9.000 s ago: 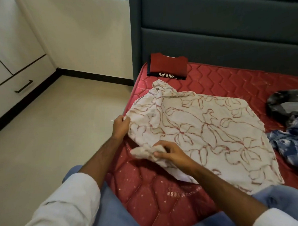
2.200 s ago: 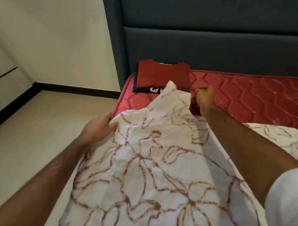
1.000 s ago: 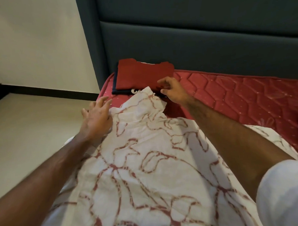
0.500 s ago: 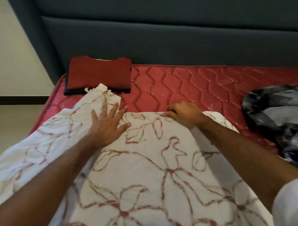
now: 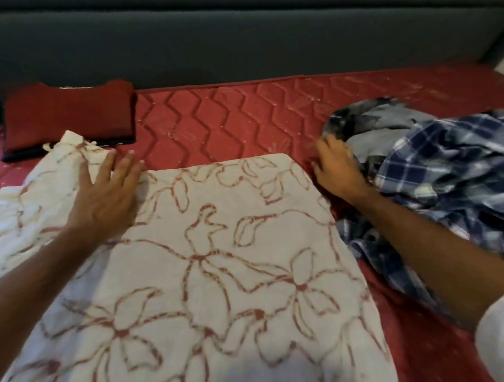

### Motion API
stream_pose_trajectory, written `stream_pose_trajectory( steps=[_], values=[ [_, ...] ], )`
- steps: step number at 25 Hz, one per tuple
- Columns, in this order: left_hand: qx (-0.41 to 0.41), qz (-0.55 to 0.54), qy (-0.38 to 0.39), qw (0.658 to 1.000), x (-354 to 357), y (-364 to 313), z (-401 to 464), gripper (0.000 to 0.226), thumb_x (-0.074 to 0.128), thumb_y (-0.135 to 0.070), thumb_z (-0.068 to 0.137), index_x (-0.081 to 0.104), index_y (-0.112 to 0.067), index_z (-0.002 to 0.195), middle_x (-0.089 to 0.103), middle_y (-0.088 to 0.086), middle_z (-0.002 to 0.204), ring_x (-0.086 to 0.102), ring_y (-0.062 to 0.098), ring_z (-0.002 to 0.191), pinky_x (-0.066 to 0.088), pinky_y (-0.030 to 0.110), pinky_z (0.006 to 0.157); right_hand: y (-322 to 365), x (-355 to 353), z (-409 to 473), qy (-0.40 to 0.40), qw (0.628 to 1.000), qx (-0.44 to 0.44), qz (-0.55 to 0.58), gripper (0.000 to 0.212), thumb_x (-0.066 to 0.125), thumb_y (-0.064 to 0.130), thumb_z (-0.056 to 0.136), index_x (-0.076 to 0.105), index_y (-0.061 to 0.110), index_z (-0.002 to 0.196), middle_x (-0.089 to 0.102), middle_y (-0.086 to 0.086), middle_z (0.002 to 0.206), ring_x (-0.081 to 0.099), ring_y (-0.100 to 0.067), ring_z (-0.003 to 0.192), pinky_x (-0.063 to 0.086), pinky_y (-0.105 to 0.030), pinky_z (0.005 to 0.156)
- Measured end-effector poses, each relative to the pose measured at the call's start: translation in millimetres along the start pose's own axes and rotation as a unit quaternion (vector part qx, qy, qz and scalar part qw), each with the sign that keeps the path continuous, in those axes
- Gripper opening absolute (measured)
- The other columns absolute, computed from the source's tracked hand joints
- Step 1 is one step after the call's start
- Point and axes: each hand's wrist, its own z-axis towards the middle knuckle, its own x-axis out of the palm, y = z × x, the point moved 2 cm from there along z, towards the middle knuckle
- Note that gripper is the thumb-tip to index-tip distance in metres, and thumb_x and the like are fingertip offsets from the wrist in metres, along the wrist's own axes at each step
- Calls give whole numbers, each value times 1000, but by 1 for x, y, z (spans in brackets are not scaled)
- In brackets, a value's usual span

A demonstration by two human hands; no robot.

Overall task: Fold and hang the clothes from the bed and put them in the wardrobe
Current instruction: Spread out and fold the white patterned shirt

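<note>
Two hands at work on the white floral garment (image 5: 208, 267), spread flat across the red mattress (image 5: 230, 116) of the bed. Left hand (image 5: 106, 197) palm-down near the garment's upper left, fingers (image 5: 125, 167) straight and spread, pressing cloth, gripping nothing. Right hand (image 5: 339, 169) just past the garment's upper right corner, resting on the mattress between that corner and the heap of unfolded clothes, fingers loosely bent; blurred, so whether pinching the cloth edge cannot be told, though apparently holding nothing.

Probably mid-fold: body squared off, far edge fairly straight, but a rumpled part (image 5: 42, 185) bunched out to the left, its tip touching the folded red garment (image 5: 68, 112) near the headboard (image 5: 238, 41).

To do well:
- Keep the left palm flat as an anchor and sweep outward to drive creases toward the edge.
- Bring the bunched left part in over the body along a straight line, matching the right side.
- Take the corner with a light pinch, not a fistful; thin cloth likely to drag and wrinkle.
- Keep clear of the blue plaid shirt (image 5: 446, 168) and the grey garment (image 5: 386, 121) lying close on the right, so nothing gets caught into the fold.

Wardrobe not in view.
</note>
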Motion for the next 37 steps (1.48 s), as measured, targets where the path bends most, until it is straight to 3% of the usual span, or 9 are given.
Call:
stream_pose_trajectory(
  steps=[3,7,13,21,24,27,30,33,37],
  values=[
    [75,-87,2,993,-31,-84,1,58,39,-41,96,46,-11,145,46,20,151,48,44,131,38,61,103,48,-9,-86,72,973,-188,113,41,44,30,105,55,11,140,48,-12,147,42,-27,135,34,-37,111],
    [88,-145,172,970,-39,-181,-29,75,11,-64,99,21,-21,161,18,9,168,20,37,152,24,66,115,46,-4,-162,191,970,-141,56,69,30,59,105,21,22,162,15,-3,170,13,-20,156,15,-41,126],
    [133,-145,204,959,-66,-225,-75,81,-5,-69,93,-3,-28,162,-4,2,170,-2,30,156,12,66,120,-8,-35,-181,134,984,68,99,47,53,38,102,47,15,143,44,-11,140,40,-34,127,34,-48,109],
    [202,-133,217,946,-101,-294,-107,87,-16,-76,86,-9,-32,160,-10,-1,170,-5,27,157,1,65,121,4,-68,-193,163,984,50,-52,31,48,29,98,65,15,120,55,-9,127,42,-31,123,28,-51,105],
    [183,-153,266,934,-105,-311,-105,84,-4,-81,85,-11,-41,158,-17,0,168,-15,29,155,-7,67,119,19,-59,-219,269,945,152,112,57,45,65,97,69,17,115,68,-5,118,55,-27,115,33,-50,106],
    [210,-210,326,897,-121,-312,-100,92,2,-90,77,-2,-47,158,-14,-1,169,-15,32,154,-7,68,117,10,-68,-240,334,917,161,148,51,66,51,91,65,12,123,67,-7,126,63,-26,109,50,-40,95],
    [236,-220,315,892,-133,-289,-127,90,13,-84,86,5,-35,161,-2,-2,170,-3,25,156,4,59,123,2,-91,-251,257,944,196,66,42,69,39,91,54,10,118,61,-8,121,61,-31,106,51,-44,87],
    [241,-221,277,904,-134,-252,-190,79,27,-70,95,14,-29,161,6,-1,170,8,20,155,16,52,123,39,-108,-254,215,973,83,25,28,63,16,92,48,12,116,58,-8,117,61,-32,105,49,-43,79],
    [212,-217,265,915,-146,-199,-268,77,28,-72,94,19,-33,159,13,-5,168,16,15,153,20,42,123,130,-107,-266,437,887,-124,87,21,65,33,97,56,16,105,61,0,102,56,-21,92,42,-29,70]
  ],
)
